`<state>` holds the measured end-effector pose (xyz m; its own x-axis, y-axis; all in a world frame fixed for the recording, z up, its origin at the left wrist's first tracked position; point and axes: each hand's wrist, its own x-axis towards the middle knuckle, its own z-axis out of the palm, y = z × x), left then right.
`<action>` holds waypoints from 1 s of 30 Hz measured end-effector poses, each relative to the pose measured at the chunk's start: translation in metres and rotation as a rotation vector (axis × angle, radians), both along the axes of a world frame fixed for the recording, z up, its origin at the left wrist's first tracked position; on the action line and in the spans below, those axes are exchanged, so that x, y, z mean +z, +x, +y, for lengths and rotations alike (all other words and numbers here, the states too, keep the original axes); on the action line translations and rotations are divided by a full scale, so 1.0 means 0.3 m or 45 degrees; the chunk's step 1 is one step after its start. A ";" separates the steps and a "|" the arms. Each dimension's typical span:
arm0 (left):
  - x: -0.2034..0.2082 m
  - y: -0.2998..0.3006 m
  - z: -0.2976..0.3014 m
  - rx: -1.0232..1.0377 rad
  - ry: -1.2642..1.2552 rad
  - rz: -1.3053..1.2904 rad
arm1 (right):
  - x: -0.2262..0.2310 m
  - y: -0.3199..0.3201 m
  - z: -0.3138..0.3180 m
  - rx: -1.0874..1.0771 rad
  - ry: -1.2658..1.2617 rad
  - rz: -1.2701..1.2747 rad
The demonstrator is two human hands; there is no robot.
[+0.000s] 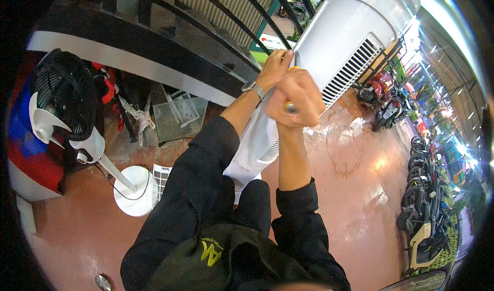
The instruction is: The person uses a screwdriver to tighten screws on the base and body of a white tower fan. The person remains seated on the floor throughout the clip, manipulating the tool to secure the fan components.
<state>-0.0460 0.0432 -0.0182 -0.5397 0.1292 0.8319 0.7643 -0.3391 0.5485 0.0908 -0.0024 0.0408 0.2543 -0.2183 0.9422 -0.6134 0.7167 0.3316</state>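
A tall white appliance [337,31] with slatted vents stands tilted across the middle of the view, in front of my legs. My right hand [296,98] is closed in a fist around a screwdriver [290,108]; the end of its yellow and dark handle pokes out of the fist, while the tip is hidden. Just beyond, my left hand [274,70], with a metal watch on its wrist, rests at the appliance's edge. Its fingers are bent together beside the right fist, and what they grip is partly hidden.
At left stand a white pedestal fan [100,149] and a clear plastic bin [179,119]. A black metal railing [216,13] rises over a white ledge [149,65]. Parked motorcycles [386,101] line the right side of the reddish, shiny floor [355,188].
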 end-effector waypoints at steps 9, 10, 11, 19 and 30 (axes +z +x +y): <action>-0.041 -0.038 -0.114 -0.101 -0.421 -0.082 | 0.031 0.004 0.026 -0.176 0.031 0.181; -0.097 -0.113 -0.079 -0.054 -0.440 0.012 | 0.060 0.059 0.023 -0.170 0.057 0.119; -0.197 -0.110 -0.123 0.095 -0.422 0.097 | 0.058 0.120 0.046 -0.150 0.061 0.048; -1.247 0.038 -0.946 0.490 -0.911 -0.536 | -0.182 0.611 0.192 0.535 -0.094 -0.939; -1.904 0.324 -0.961 0.508 -1.947 -1.195 | -0.581 0.823 0.417 0.604 -1.591 -1.176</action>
<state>0.0513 -0.2451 -0.5895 -0.8869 0.1567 -0.4346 -0.0396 0.9114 0.4096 0.3377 0.1228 -0.1334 -0.6502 0.6873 0.3238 -0.4946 -0.0593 -0.8671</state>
